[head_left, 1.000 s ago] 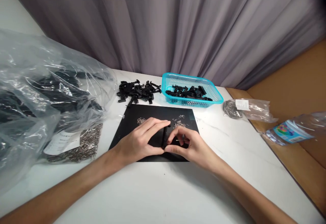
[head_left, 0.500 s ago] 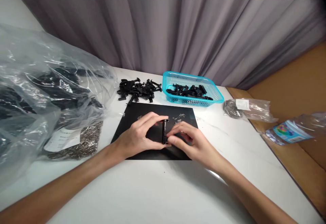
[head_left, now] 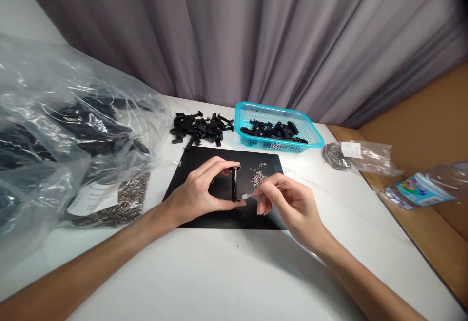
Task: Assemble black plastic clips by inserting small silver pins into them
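Observation:
My left hand grips a narrow black plastic part by its two ends, thumb below and fingers above, so that it stands on end over the black mat. In my right hand, pinched between thumb and fingers, is a thin metal rod with a pale tip. The pale tip points left, close to the lower end of the black part; whether they touch I cannot tell. Behind my right fingers lies a small heap of metal pins on the mat.
A pile of black plastic parts lies behind the mat, beside a blue basket holding more of them. Large clear bags and a bag of metal pins stand left. To the right are another pin bag and a plastic bottle.
My right hand has drawn back to the right from the black part's lower end, and the thin rod now shows in its fingers. My left hand keeps its hold.

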Motion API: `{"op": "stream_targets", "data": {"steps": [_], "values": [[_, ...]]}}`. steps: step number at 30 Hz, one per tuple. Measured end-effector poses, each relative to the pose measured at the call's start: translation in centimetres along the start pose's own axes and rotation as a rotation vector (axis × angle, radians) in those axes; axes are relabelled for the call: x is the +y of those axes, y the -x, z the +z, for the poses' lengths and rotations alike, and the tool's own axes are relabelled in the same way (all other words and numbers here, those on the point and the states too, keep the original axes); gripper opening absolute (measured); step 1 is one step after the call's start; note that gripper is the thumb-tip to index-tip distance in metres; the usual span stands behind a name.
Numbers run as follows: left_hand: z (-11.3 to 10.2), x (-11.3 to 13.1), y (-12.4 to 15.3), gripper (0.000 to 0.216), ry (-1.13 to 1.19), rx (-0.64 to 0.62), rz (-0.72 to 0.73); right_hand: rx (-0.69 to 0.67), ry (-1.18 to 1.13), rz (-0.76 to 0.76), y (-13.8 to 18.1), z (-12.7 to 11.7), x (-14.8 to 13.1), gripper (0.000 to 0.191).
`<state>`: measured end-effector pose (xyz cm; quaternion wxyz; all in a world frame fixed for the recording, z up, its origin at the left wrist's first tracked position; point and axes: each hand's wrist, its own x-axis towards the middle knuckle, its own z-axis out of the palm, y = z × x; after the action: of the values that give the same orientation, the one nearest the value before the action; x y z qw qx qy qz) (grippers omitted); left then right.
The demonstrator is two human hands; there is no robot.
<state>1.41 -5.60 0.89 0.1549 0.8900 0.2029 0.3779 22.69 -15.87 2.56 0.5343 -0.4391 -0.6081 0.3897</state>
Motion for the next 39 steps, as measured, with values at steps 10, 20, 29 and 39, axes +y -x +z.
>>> {"op": "stream_targets", "data": {"steps": [10,20,29,39], "values": [[0.3,-0.5,0.4,0.065,-0.008,-0.017,-0.086,-0.12,0.124,-0.06,0.5,0.7,1.7,0.028],[0.0,0.1,0.3,0.065,-0.058,0.033,-0.105,-0.106,-0.065,0.049,0.5,1.1,1.9,0.032],[-0.1,0.4,0.3,0.066,-0.062,0.069,-0.077,-0.103,-0.107,0.044,0.7,1.4,1.8,0.031],[0.1,0.4,0.2,0.06,0.001,-0.043,-0.148,0.17,0.375,-0.182,-1.3,-1.9,1.7,0.049]]}}
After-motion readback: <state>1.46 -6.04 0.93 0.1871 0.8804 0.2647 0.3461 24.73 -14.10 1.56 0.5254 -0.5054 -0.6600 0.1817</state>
